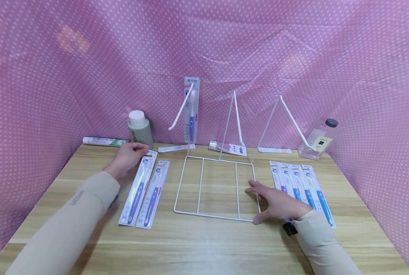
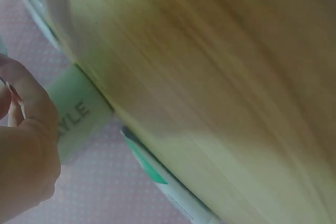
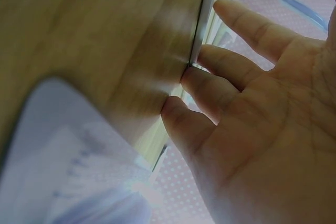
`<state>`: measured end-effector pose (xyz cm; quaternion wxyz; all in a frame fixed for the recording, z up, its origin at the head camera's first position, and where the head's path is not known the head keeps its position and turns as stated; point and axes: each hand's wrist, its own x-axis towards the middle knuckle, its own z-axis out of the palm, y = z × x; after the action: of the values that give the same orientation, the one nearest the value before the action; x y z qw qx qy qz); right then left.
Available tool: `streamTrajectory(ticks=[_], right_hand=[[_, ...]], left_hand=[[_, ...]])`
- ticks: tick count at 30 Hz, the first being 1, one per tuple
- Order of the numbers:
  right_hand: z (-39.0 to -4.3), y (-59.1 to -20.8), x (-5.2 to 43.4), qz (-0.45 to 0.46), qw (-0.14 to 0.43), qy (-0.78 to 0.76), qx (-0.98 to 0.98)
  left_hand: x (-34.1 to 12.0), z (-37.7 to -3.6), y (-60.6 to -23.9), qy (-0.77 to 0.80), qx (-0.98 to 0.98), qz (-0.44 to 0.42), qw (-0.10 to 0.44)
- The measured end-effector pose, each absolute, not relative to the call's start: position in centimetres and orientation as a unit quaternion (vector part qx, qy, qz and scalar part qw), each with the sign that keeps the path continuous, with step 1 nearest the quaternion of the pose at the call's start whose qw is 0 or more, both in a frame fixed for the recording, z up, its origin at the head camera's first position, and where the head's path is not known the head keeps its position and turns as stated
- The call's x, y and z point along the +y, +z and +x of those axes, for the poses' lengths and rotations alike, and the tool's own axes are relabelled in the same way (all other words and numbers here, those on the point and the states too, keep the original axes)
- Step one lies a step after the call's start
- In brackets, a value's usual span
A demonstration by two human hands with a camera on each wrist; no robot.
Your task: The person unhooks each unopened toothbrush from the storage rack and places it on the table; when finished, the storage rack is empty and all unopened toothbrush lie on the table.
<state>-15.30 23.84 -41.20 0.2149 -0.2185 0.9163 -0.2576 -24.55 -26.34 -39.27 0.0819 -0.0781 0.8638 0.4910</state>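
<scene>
1. So, the right hand (image 1: 280,204) lies flat w/ fingers spread on the near right corner of the white wire rack (image 1: 215,187), fingertips (image 3: 181,80) touching the wire. Nothing's gripped, so imo a sideways nudge could slide the rack into the row of packaged toothbrushes (image 1: 304,187) just beside that hand.
2. Left hand (image 1: 129,158) has curled fingers at the top end of a toothbrush pack (image 1: 137,191) (looks like a pinch, but can't tell for sure from the blurry wrist view). A weak hold prob lets it slip.
3. Green bottle (image 1: 140,130) stands just beyond the left hand's knuckles. A careless lift could knock it over.
</scene>
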Motion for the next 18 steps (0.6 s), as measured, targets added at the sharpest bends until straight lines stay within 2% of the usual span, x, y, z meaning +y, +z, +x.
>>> streamTrajectory(ticks=[10,18], right_hand=[[-15.4,-41.1,23.9,-0.214,0.224,-0.264,0.914],[-15.5,-41.1,24.1,-0.211,0.227,-0.263,0.914]], left_hand=[[-25.4,-26.1,-40.5,0.453,0.883,-0.089,0.088],[-25.3,-26.4,-40.5,0.447,0.881,-0.108,0.113]])
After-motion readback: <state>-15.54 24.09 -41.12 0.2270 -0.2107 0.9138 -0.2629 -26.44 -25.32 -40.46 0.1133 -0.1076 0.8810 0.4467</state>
